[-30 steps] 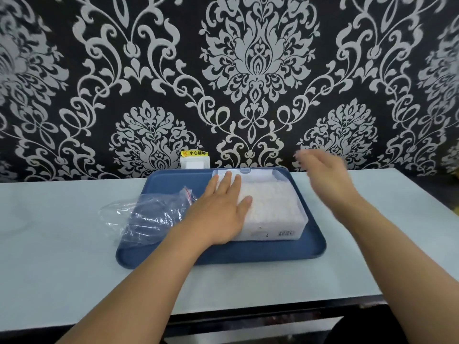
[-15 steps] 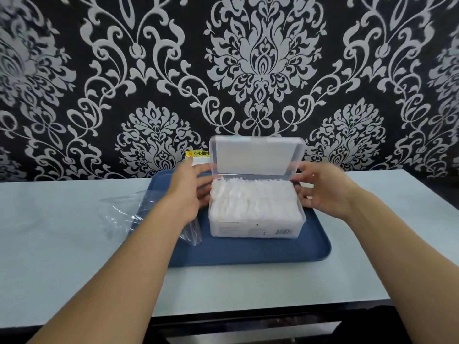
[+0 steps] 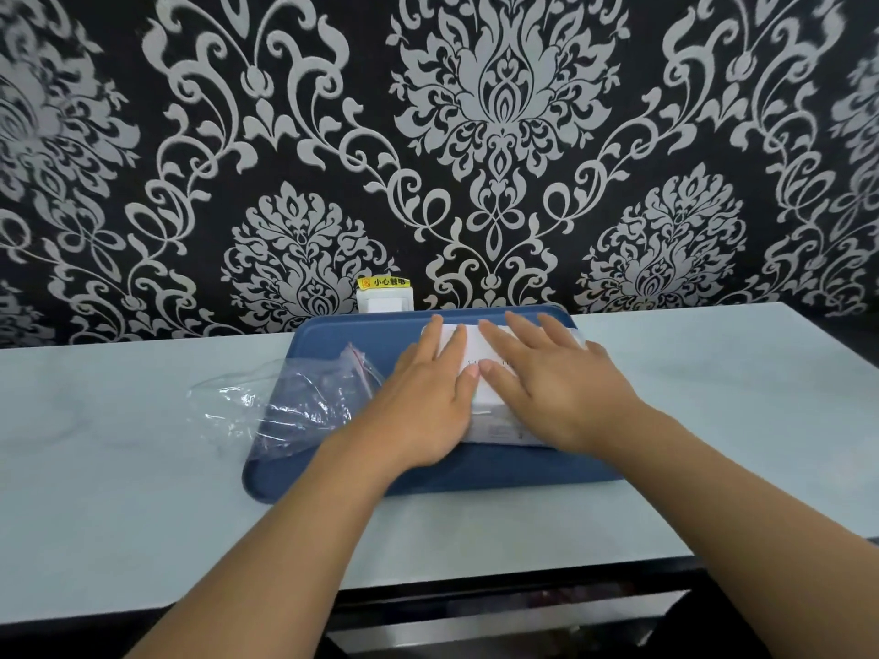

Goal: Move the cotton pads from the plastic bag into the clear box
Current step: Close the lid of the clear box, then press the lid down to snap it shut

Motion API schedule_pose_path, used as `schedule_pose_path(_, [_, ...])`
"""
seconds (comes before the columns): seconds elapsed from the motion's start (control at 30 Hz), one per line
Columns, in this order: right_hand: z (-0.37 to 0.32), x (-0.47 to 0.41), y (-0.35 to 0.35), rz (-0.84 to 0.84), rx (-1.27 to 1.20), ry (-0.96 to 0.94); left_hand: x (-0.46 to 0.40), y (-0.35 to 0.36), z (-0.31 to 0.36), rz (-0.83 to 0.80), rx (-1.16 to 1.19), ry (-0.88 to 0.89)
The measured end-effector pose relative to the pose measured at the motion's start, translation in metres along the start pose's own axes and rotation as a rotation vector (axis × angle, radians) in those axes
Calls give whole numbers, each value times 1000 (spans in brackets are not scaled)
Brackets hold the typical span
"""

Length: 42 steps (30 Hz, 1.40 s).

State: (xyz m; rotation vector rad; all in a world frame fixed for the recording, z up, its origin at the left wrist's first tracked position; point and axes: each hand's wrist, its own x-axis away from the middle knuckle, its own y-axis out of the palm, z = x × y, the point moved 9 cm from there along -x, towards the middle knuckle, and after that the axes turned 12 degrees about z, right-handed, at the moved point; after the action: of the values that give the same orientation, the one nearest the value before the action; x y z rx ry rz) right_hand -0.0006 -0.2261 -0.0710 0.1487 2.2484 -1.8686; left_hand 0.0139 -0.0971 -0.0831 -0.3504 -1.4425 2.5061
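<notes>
The clear box (image 3: 483, 373) sits on the blue tray (image 3: 499, 468) with its lid down and white cotton pads inside. My left hand (image 3: 428, 397) lies flat on the left part of the lid, fingers straight. My right hand (image 3: 547, 382) lies flat on the right part, fingers spread. Both hands hide most of the box. The crumpled clear plastic bag (image 3: 295, 406) lies to the left, half on the tray and half on the table, looking empty.
The tray rests on a pale table (image 3: 119, 468) against a black and silver patterned wall. A white wall socket with a yellow label (image 3: 384, 294) sits just behind the tray. The table's front edge (image 3: 475, 582) is near me.
Half a second ago the lid stood upright with my hands at the box's sides. Now the lid is down and both hands press flat on it.
</notes>
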Motion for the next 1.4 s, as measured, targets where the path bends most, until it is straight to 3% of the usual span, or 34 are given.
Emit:
schedule_pose_path(0.2, [1,-20,-10,170,-23,-72,-15,-3,2,152,-7,47])
schedule_pose_path(0.27, [-1,-22,-25,273,-162,-48,-16,-15,9,188,-11,73])
schedule_pose_path(0.37, [-15,-20,-58,531,-409,-15,-13,-72,10,448,29,84])
schedule_pose_path(0.43, [-37,-19,-63,554,-552,-22,-10,-104,-9,551,110,68])
schedule_pose_path(0.53, [-103,-18,-35,260,-653,-91,-1,-116,-66,397,54,-69])
schedule_pose_path(0.63, [-150,-19,16,-8,-354,-138,27,-110,-117,168,-3,-247])
schedule_pose_path(0.7, [-179,-23,32,-55,-284,-162,53,-115,-143,132,3,-274])
schedule_pose_path(0.9, [-320,-24,15,-14,-478,-358,157,-198,-224,538,-6,-301])
schedule_pose_path(1.0, [-411,3,24,-87,-611,-450,237,-246,-272,722,-43,-397])
schedule_pose_path(1.17, [-535,110,120,-402,-639,-549,370,-224,-365,617,-131,-601])
schedule_pose_path(1.3, [-553,166,204,-557,-681,-397,435,-165,-417,574,-55,-739])
schedule_pose_path(1.4, [-554,205,244,-721,-580,-506,472,-104,-442,462,-48,-864])
